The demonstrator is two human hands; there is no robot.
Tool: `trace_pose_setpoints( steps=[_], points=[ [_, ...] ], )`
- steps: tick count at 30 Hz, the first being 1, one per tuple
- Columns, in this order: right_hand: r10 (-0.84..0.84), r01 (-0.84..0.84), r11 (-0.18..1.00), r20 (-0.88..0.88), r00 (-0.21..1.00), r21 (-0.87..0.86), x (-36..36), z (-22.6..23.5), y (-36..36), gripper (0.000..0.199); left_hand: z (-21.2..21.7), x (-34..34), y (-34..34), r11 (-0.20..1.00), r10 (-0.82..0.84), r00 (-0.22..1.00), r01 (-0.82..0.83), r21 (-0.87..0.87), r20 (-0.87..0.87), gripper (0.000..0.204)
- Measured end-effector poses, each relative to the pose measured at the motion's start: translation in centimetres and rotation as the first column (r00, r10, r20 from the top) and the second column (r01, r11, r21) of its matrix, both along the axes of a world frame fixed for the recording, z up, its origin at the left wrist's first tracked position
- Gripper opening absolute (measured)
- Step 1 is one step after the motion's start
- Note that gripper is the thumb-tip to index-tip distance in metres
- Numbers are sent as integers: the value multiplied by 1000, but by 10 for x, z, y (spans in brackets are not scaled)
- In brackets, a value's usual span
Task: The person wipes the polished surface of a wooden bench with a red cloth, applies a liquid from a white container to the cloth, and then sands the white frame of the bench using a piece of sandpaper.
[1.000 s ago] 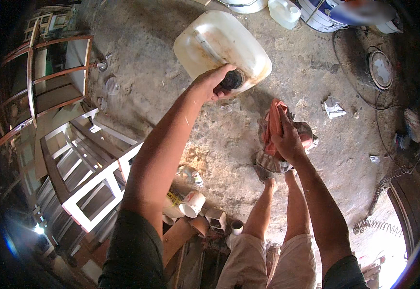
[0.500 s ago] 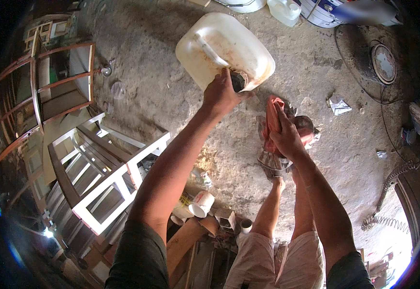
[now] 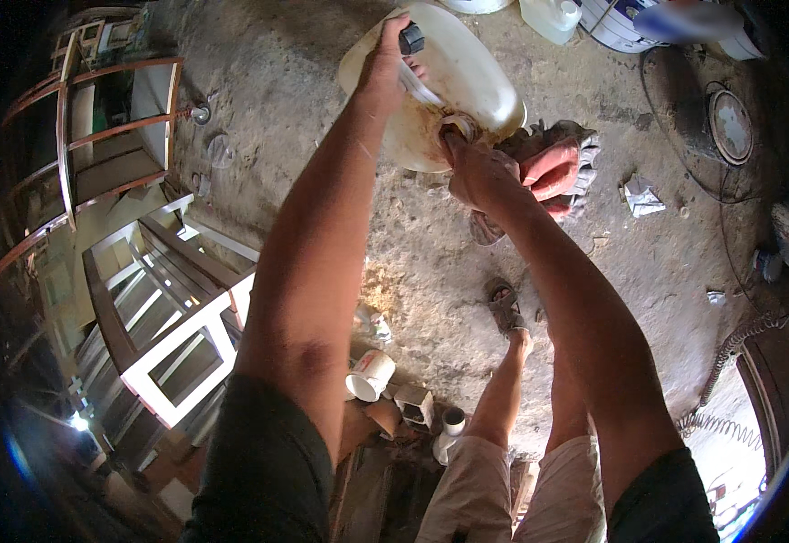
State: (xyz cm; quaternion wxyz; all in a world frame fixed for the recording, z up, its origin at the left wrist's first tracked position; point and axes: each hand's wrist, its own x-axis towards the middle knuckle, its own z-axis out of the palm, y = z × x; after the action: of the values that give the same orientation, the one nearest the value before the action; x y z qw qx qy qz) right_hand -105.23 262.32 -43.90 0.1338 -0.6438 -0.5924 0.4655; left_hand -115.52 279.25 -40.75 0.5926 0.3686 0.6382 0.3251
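- Above the dirt floor (image 3: 322,100), a large cream plastic jerrycan (image 3: 467,81) is held tilted between both hands (its far end runs out of the upper edge of the view).
- White wooden frames (image 3: 177,335) stand at the person's left, well apart from the jerrycan.
- Red and grey cloth (image 3: 553,167) is bunched just beside the right hand, against the can's lower side.
- Left hand (image 3: 385,68): fingers wrapped around the jerrycan's upper end, next to its dark cap (image 3: 411,39).
- Right hand (image 3: 471,167): fingers pressed to a round opening (image 3: 458,125) on the can's side; whether they grip it cannot be told.
- White cup (image 3: 370,376) lies on its side near the frames.
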Motion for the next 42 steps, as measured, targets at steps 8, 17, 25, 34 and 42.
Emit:
trace_pose_setpoints(
  steps=[8,17,25,34,42],
  points=[
    [182,-157,962,94,979,-222,20,36,-50,39,16,17,-90,999,-14,999,15,30,-32,57],
    [117,-37,870,133,984,-491,43,21,-135,40,26,44,-210,988,-129,991,127,89,22,43],
    [179,-69,885,200,963,-460,43,-39,-180,34,-6,53,-257,969,-154,980,175,177,-128,42],
    [248,-82,812,213,945,-578,53,-37,-188,39,-3,66,-293,962,-217,954,245,124,-208,43],
    [302,-112,795,229,925,-595,54,-70,-206,51,-31,62,-323,931,-265,910,328,162,-319,42]
  ],
)
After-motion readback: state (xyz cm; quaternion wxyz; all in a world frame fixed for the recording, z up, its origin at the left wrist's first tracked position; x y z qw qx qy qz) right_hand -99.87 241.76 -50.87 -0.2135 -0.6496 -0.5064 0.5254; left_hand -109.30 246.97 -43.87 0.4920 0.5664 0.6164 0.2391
